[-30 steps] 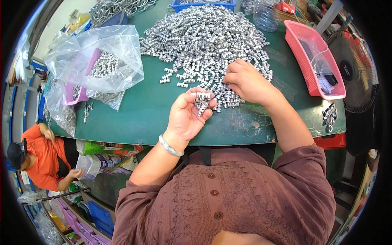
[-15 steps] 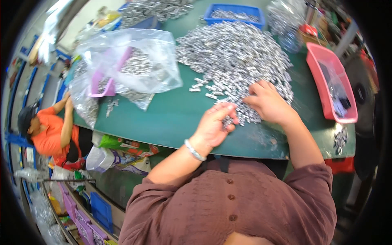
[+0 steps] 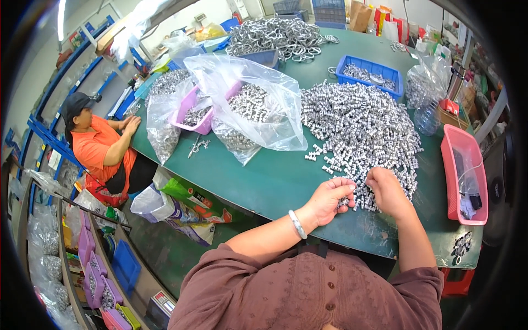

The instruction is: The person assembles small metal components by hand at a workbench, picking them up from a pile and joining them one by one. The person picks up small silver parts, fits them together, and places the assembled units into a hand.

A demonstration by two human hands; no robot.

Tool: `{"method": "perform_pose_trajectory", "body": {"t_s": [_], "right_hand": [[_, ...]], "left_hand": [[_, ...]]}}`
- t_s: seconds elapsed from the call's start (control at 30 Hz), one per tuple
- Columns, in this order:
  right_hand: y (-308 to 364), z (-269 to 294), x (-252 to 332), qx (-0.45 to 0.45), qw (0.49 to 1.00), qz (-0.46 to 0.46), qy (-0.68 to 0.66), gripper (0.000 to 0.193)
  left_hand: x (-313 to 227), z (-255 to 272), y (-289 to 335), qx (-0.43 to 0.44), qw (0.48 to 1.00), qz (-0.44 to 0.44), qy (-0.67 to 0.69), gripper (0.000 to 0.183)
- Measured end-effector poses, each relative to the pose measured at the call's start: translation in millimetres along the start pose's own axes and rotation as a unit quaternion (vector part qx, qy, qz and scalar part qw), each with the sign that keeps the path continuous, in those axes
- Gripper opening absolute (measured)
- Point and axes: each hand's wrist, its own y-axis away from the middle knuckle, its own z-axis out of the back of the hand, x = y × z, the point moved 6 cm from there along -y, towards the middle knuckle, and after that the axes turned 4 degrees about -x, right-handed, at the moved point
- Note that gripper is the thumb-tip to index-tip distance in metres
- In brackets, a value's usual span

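Observation:
A large heap of small silvery ribbed metal parts point(image 3: 357, 115) covers the table in front of me. My left hand point(image 3: 330, 202) rests at the heap's near edge, palm partly turned up. Its fingers curl round a few small metal parts point(image 3: 343, 204), and thumb and forefinger are pressed together. Just to the right, my right hand point(image 3: 388, 192) is bent down at the heap's front edge with its fingertips pinched. Whatever lies between those fingertips is too small or hidden to make out. A small gap separates the two hands.
On the green table point(image 3: 247, 184) stand a blue tray point(image 3: 400, 91) of metal parts, a pink basket point(image 3: 446, 170), a clear bag point(image 3: 283, 129) of parts and a purple bin point(image 3: 203, 125). Metal rings point(image 3: 275, 36) lie behind. A co-worker in orange point(image 3: 96, 146) is at the left edge.
The view has tilted up, so more of the far table shows. My right hand's spread fingers have drawn together into a pinch. My left hand remains curled round the parts.

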Motion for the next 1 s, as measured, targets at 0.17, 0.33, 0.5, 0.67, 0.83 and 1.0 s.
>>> {"method": "perform_pose_trajectory", "body": {"t_s": [0.17,0.33,0.5,0.67,0.83,1.0], "right_hand": [[3.1,-7.7,26.1,0.062,0.984,-0.003,-0.166,0.019],[7.7,-6.4,30.1,0.069,0.979,0.003,-0.194,0.026],[6.5,-5.8,33.2,0.078,0.986,0.008,-0.146,0.021],[2.8,-2.0,32.1,0.049,0.990,0.017,-0.133,0.015],[4.8,-3.2,26.0,0.027,0.990,0.038,-0.135,0.011],[5.1,-3.0,25.6,0.022,0.989,0.034,-0.142,0.012]], "left_hand": [[-0.1,-4.3,-0.5,0.011,0.998,-0.026,-0.050,0.011],[2.3,-4.5,-1.5,0.031,0.992,-0.049,-0.110,0.013],[2.0,-3.3,-2.4,0.013,0.985,-0.041,-0.165,0.014],[-2.9,-0.5,-3.0,-0.021,0.985,-0.064,-0.158,0.015],[-1.9,1.2,-2.6,-0.016,0.987,-0.064,-0.144,0.013],[-2.4,-2.5,0.5,0.010,0.988,-0.056,-0.147,0.012]]}}
